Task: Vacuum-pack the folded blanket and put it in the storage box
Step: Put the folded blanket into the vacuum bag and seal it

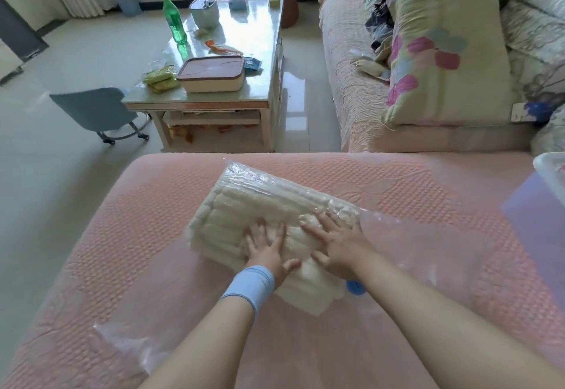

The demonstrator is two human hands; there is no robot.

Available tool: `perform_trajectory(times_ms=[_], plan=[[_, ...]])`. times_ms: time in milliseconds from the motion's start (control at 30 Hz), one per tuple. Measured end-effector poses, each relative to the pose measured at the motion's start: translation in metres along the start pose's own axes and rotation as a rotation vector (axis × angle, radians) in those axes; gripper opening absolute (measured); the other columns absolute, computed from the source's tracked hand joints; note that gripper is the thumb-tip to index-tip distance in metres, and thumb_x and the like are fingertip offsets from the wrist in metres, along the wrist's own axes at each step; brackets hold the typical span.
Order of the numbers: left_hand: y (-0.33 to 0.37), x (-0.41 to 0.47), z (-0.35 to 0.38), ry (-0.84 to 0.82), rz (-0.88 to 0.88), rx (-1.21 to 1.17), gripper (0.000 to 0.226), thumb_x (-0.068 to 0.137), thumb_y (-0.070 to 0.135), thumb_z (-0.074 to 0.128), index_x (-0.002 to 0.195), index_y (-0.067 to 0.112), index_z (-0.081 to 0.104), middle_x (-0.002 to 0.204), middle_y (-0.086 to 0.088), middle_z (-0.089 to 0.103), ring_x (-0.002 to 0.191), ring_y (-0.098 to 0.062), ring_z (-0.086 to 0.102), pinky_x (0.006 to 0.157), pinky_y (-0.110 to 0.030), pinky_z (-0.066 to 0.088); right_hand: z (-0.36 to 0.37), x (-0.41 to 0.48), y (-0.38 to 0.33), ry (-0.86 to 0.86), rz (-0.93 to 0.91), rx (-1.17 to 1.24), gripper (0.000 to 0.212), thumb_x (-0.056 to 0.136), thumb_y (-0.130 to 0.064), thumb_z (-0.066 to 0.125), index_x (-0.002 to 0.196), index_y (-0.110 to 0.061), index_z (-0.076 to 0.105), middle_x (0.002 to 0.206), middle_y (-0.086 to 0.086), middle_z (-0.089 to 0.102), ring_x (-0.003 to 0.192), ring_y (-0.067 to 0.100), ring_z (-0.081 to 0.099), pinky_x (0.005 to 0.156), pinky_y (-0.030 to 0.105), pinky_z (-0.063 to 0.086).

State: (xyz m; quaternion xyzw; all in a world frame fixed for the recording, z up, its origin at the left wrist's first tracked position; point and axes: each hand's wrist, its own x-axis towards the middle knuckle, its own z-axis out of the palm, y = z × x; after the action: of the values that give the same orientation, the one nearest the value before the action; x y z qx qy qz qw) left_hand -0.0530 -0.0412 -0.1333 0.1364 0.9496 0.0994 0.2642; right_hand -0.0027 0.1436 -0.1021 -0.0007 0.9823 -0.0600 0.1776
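A folded cream blanket [244, 205] lies inside a clear plastic vacuum bag [406, 245] on the pink sofa seat [122, 266]. My left hand [269, 248], with a blue wristband, presses flat on the blanket's near end, fingers spread. Beside it, my right hand [334, 242] presses flat too, fingers straight. A blue valve cap [354, 287] on the bag shows just under my right forearm. The bag's loose empty part spreads toward me and to the right. A clear storage box [550, 171] shows partly at the right edge.
Beyond the seat stands a glass-topped coffee table [263, 61] with a green bottle [173, 20], a lidded container [212, 73] and snack packets. A blue chair [97, 110] stands left of it. Pillows and bedding [446, 46] lie piled on the sofa at the right.
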Motion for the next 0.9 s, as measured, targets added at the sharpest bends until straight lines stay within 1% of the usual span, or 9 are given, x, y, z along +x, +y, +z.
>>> perform_trajectory(times_ms=[67,133,200,300,400,567,700,800,900], plan=[[0.002,0.019,0.0,0.008,0.057,0.048,0.096,0.083,0.065,0.055,0.145,0.052,-0.017,0.151,0.001,-0.041,0.138,-0.042,-0.033,0.114,-0.057,-0.005,0.015,0.0,0.007,0.073,0.038,-0.024,0.07,0.094,-0.063,0.032,0.155,-0.049,0.002,0.168,-0.003,-0.003,0.154,0.019,-0.001,0.116,0.063,0.0],[0.007,0.041,-0.011,0.012,0.142,0.134,0.096,0.082,0.062,0.059,0.145,0.054,-0.013,0.153,0.002,-0.038,0.14,-0.04,-0.03,0.115,-0.055,-0.004,0.024,0.001,0.011,0.2,0.102,-0.043,0.069,0.089,-0.068,0.029,0.154,-0.048,0.016,0.165,-0.001,0.017,0.15,0.022,0.017,0.114,0.058,0.011],[0.017,0.06,-0.026,0.008,0.222,0.218,0.093,0.081,0.055,0.062,0.145,0.056,-0.006,0.155,0.006,-0.033,0.143,-0.034,-0.027,0.117,-0.054,-0.003,0.024,0.005,0.016,0.36,0.151,-0.061,0.065,0.082,-0.073,0.029,0.14,-0.046,0.044,0.144,0.001,0.047,0.133,0.026,0.04,0.103,0.05,0.027],[0.041,0.079,-0.04,0.112,0.232,0.288,0.07,0.083,0.044,0.049,0.141,0.062,0.013,0.159,0.014,-0.02,0.146,-0.021,-0.022,0.113,-0.059,-0.003,0.021,0.017,0.029,0.562,0.17,-0.096,0.058,0.079,-0.072,0.033,0.113,-0.038,0.064,0.111,0.007,0.06,0.105,0.03,0.057,0.087,0.043,0.033],[0.06,0.088,-0.031,0.295,0.247,0.242,0.048,0.09,0.057,0.034,0.138,0.057,0.029,0.162,0.008,-0.004,0.148,-0.02,-0.009,0.116,-0.056,0.007,0.038,0.027,0.044,0.663,0.152,-0.024,0.049,0.082,-0.072,0.044,0.114,-0.038,0.06,0.116,0.003,0.051,0.111,0.027,0.049,0.093,0.045,0.034],[0.047,0.091,0.005,0.403,0.264,0.139,0.076,0.084,0.079,0.025,0.149,0.049,0.0,0.16,0.013,-0.014,0.147,-0.017,-0.016,0.116,-0.055,0.002,0.07,0.035,0.046,0.659,0.159,0.197,0.052,0.082,-0.076,0.04,0.123,-0.045,0.046,0.135,-0.007,0.038,0.129,0.02,0.038,0.103,0.044,0.032],[0.03,0.071,0.011,0.397,0.205,0.161,0.081,0.081,0.083,0.021,0.15,0.047,-0.002,0.159,0.014,-0.018,0.147,-0.016,-0.019,0.115,-0.063,0.005,0.074,0.018,0.031,0.587,0.148,0.187,0.063,0.084,-0.077,0.027,0.139,-0.048,0.036,0.155,-0.005,0.027,0.146,0.019,0.023,0.117,0.053,0.016],[0.018,0.042,0.01,0.34,0.154,0.162,0.073,0.09,0.071,0.027,0.152,0.041,0.002,0.162,0.007,-0.011,0.149,-0.024,-0.003,0.116,-0.057,0.016,0.081,-0.011,0.018,0.481,0.191,0.163,0.07,0.091,-0.073,0.03,0.154,-0.049,0.01,0.167,-0.002,-0.007,0.153,0.018,-0.009,0.118,0.061,-0.003],[0.007,-0.012,0.014,0.272,0.19,0.307,0.052,0.099,0.044,0.037,0.148,0.034,0.025,0.16,0.001,0.014,0.142,-0.031,0.026,0.108,-0.054,0.034,0.092,-0.058,0.003,0.375,0.263,0.186,0.08,0.09,-0.073,0.039,0.154,-0.051,-0.004,0.166,-0.002,-0.018,0.152,0.02,-0.016,0.119,0.061,0.002]])
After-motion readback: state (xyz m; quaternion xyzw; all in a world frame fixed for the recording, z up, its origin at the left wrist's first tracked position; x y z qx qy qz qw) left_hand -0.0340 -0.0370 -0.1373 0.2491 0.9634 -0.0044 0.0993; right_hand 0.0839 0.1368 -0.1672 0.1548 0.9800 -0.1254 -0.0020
